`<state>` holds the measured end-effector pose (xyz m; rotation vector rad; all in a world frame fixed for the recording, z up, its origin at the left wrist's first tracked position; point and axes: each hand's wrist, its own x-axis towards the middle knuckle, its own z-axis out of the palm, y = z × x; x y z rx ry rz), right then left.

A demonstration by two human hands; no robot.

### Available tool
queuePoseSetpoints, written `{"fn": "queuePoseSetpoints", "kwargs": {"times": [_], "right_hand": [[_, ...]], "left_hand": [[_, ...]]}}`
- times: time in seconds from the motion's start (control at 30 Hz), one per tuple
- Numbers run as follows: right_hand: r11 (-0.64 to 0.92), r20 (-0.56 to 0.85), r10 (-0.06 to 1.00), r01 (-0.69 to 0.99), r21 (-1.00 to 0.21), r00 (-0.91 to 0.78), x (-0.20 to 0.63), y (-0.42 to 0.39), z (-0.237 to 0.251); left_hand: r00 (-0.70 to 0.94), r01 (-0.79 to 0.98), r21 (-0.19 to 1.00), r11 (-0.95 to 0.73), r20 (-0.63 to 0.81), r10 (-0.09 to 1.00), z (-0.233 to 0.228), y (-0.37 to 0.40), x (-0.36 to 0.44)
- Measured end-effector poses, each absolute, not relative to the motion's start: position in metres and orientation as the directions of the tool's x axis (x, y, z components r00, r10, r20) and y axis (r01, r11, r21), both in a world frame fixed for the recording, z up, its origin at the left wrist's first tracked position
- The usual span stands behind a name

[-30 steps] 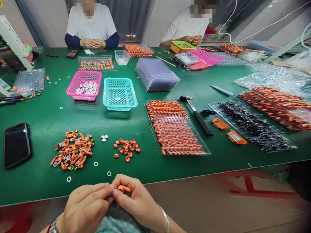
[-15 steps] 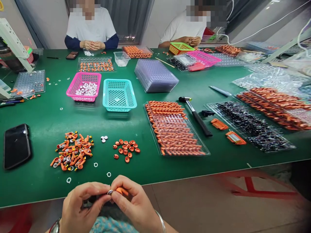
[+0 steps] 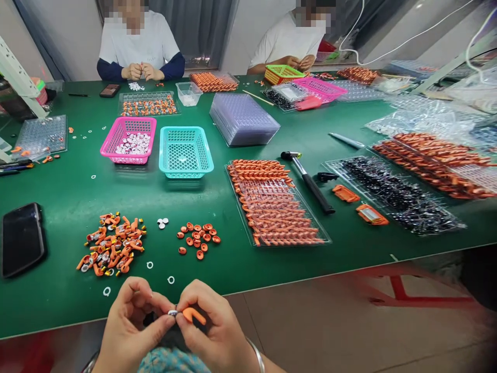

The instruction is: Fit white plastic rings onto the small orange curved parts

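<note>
Just off the table's front edge, my two hands meet at the fingertips. Between thumb and index finger, my left hand [image 3: 135, 324] pinches a small round white-and-dark disc [image 3: 172, 313]. My right hand [image 3: 219, 326] is closed on an orange earbud shell [image 3: 194, 315], whose stem sticks out to the right. The disc and the shell sit close together; fingertips hide whether they are joined. On the table beyond lie a pile of similar orange earbud shells [image 3: 112, 246], a group of orange earbud caps [image 3: 198, 239] and several white discs [image 3: 162, 223].
Loose white rings [image 3: 107, 291] lie near the front edge. A phone [image 3: 23, 239] is at left. Pink [image 3: 128, 159] and turquoise baskets [image 3: 186, 171], a tray of orange parts [image 3: 277, 207], a hammer [image 3: 310, 186] and stacked clear trays [image 3: 244, 122] stand farther off. Two people sit opposite.
My right hand has turned the earbud shell so more of it shows. The left fingers have shifted on the disc. The view has moved slightly; one person opposite has parted their hands.
</note>
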<state>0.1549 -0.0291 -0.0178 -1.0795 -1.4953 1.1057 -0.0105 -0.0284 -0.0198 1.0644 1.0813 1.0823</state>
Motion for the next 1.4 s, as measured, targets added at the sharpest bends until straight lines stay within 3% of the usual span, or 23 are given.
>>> {"fn": "queuePoseSetpoints", "kwargs": {"times": [0.27, 0.37, 0.47, 0.57, 0.8, 0.97, 1.17, 1.27, 1.4], "right_hand": [[0.219, 0.205, 0.973, 0.14, -0.966, -0.106, 0.155, -0.029, -0.026], [0.188, 0.176, 0.98, 0.162, -0.969, -0.088, 0.16, -0.025, -0.029], [0.175, 0.162, 0.984, 0.191, -0.966, -0.078, 0.17, -0.02, -0.032], [0.116, 0.107, 0.993, 0.199, -0.973, -0.052, 0.182, -0.014, -0.033], [-0.03, -0.032, 0.999, 0.061, -0.998, -0.029, 0.198, -0.009, -0.036], [-0.02, -0.022, 0.998, 0.041, -0.999, -0.05, 0.196, -0.008, -0.036], [0.145, 0.135, 0.988, 0.134, -0.98, -0.079, 0.185, -0.012, -0.025], [0.226, 0.211, 0.973, 0.189, -0.956, -0.094, 0.177, -0.017, -0.021], [0.271, 0.256, 0.962, 0.279, -0.921, -0.09, 0.17, -0.021, -0.018]], "left_hand": [[0.116, -0.074, 0.99, 0.123, -0.114, 0.987, -0.019, -0.025, -0.004], [0.098, 0.041, 0.997, 0.07, -0.073, 0.992, -0.015, -0.016, -0.001], [0.259, 0.228, 0.971, -0.075, 0.014, 0.966, -0.008, 0.002, 0.0], [0.454, 0.424, 0.859, -0.289, 0.075, 0.888, -0.007, 0.029, 0.0], [0.507, 0.5, 0.775, -0.387, 0.101, 0.856, -0.018, 0.078, 0.013], [0.464, 0.464, 0.849, -0.252, 0.01, 0.886, -0.013, 0.069, 0.015], [0.402, 0.258, 0.952, 0.165, -0.261, 0.878, -0.006, 0.033, 0.008], [0.367, 0.116, 0.932, 0.343, -0.361, 0.857, -0.008, 0.018, 0.006], [0.32, -0.193, 0.805, 0.561, -0.489, 0.812, -0.012, 0.007, 0.005]]}}
